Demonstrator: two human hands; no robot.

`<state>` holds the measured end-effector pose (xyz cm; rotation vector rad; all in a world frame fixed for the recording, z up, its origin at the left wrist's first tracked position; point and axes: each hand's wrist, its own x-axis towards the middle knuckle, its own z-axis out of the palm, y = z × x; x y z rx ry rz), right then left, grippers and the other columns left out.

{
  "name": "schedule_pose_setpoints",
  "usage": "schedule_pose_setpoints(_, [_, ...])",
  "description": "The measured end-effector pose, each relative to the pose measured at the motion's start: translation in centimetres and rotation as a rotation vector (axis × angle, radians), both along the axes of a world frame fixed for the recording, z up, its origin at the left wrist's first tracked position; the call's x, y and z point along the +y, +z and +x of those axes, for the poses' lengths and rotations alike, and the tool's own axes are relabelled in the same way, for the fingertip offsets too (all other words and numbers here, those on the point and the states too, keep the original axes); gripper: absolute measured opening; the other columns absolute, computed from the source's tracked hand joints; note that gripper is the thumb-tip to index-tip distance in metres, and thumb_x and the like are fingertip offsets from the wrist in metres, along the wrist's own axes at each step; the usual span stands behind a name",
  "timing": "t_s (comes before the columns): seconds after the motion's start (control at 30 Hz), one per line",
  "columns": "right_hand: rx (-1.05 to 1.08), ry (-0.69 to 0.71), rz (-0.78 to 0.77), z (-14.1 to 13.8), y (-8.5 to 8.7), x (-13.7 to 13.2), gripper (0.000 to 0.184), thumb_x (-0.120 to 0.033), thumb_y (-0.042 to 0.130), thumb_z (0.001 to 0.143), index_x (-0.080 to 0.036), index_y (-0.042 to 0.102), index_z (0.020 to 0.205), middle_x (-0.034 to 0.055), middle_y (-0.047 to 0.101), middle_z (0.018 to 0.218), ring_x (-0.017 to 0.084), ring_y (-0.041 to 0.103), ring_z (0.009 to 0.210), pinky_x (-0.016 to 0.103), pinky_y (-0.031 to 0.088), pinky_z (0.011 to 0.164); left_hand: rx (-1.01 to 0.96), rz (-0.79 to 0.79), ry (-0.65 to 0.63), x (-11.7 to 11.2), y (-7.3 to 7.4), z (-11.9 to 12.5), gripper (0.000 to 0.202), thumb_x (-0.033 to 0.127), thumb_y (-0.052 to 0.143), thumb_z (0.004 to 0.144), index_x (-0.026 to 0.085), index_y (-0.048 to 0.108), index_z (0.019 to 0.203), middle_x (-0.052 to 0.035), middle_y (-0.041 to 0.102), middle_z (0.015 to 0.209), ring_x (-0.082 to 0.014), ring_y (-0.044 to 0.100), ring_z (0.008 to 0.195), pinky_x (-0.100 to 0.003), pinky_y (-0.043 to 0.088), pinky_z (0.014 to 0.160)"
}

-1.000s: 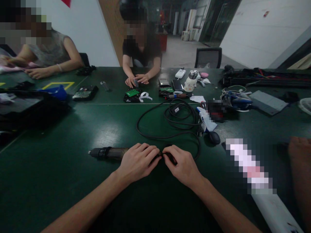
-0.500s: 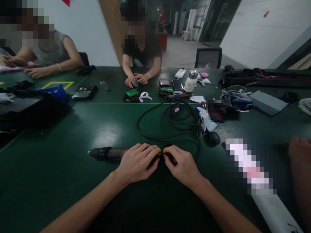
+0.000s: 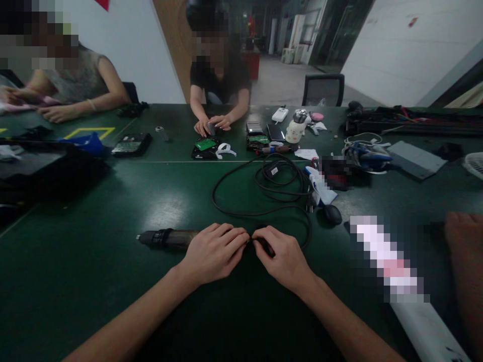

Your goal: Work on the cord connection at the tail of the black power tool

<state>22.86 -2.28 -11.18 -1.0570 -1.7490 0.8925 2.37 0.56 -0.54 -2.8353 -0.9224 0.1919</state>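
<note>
An electric screwdriver (image 3: 168, 239) lies across the green table, its bit pointing left. My left hand (image 3: 213, 254) is closed around its rear end and covers much of that end. Close by on the right, my right hand (image 3: 285, 254) pinches what looks like the dark connector end of a black cable (image 3: 216, 197); the fingers hide most of it. Fingertips of both hands almost meet at a small gap between the two parts. From my right hand the cable curves up and back into loose loops on the table.
Beyond the loops lie another screwdriver (image 3: 277, 149), hard drives (image 3: 131, 144), a phone (image 3: 276, 132) and a white bottle (image 3: 295, 131). A dark mouse-shaped object (image 3: 332, 214) and a long white box (image 3: 430, 322) lie to the right. Two people sit across the table.
My left fingers have closed in slightly at the screwdriver's rear end, and my left thumb shows less. My right hand stays nearly still. The screwdriver and cable have not visibly moved.
</note>
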Motion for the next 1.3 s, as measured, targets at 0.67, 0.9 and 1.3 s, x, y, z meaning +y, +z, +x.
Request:
schedule_pose_setpoints(0.67, [-0.002,0.010,-0.008,0.09,0.14,-0.06,0.012,-0.020,0.056,0.103,-0.024,0.065,0.111,0.0038,0.069,0.104,0.017,0.066,0.082,0.029,0.051,0.070,-0.026,0.050,0.052,-0.09,-0.46,0.05,0.020,0.033,0.055,0.106,0.019,0.065,0.117,-0.0051,0.073,0.117,-0.0209,0.068,0.098,-0.038,0.051,0.083])
schedule_pose_setpoints(0.9, [0.001,0.016,-0.017,0.08,0.01,-0.11,0.013,-0.020,0.056,0.104,-0.024,0.064,0.113,0.0041,0.069,0.105,0.018,0.066,0.087,0.029,0.051,0.073,-0.023,0.065,0.049,-0.09,-0.45,0.08,0.018,0.034,0.057,0.105,0.021,0.065,0.114,-0.0030,0.072,0.117,-0.0213,0.067,0.098,-0.038,0.050,0.083])
schedule_pose_setpoints(1.3, [0.002,0.006,-0.003,-0.01,-0.03,-0.09,0.012,-0.020,0.057,0.103,-0.024,0.065,0.111,0.0035,0.069,0.103,0.018,0.066,0.083,0.029,0.049,0.070,-0.048,0.060,0.029,0.01,-0.58,-0.21,0.019,0.032,0.056,0.105,0.020,0.066,0.117,-0.0024,0.072,0.120,-0.0206,0.068,0.099,-0.038,0.050,0.084])
